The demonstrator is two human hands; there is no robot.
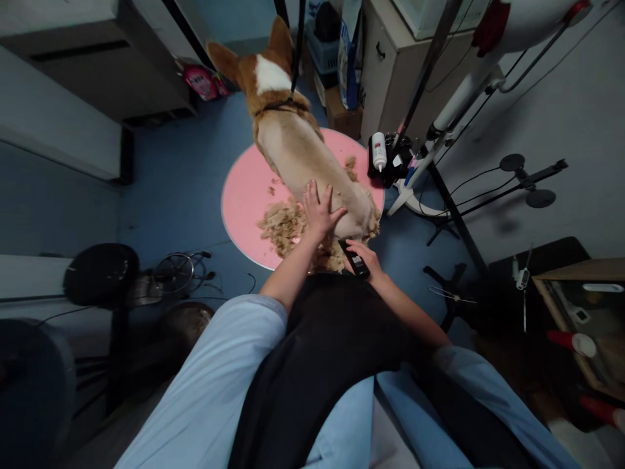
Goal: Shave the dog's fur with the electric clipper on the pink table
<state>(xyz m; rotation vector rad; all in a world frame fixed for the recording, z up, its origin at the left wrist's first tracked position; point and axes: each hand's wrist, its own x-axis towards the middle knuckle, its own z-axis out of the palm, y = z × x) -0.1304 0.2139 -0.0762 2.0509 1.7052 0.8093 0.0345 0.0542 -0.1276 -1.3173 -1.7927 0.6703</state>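
Observation:
A tan and white dog (307,153) stands on a round pink table (241,195), its head turned away from me and a dark loop around its neck. The coat on its back looks clipped short. My left hand (319,212) lies with spread fingers on the dog's lower back. In my right hand (365,257) is a black hair clipper (355,259), held close to the dog's hindquarters; its blade end is hard to make out. Clumps of cut fur (283,225) are heaped on the table to the left of the dog, with more beneath its rear.
A black tray (390,170) with a white bottle (379,151) sits at the table's right edge. Beyond it rises a white stand (446,117). A black stool (101,273) is at the left, and a cabinet (390,71) stands behind.

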